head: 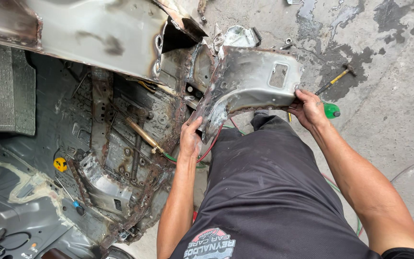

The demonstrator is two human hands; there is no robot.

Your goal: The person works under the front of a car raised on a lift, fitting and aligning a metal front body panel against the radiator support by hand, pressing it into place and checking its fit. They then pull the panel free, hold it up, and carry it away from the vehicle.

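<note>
Hands are gripping a rusty metal panel (250, 84): left hand (190, 139) is clasping its lower edge, right hand (309, 109) its outer edge, holding it against the stripped car body (120, 158) (fitting stage, apparently). Next move is calling for careful seam alignment.
</note>
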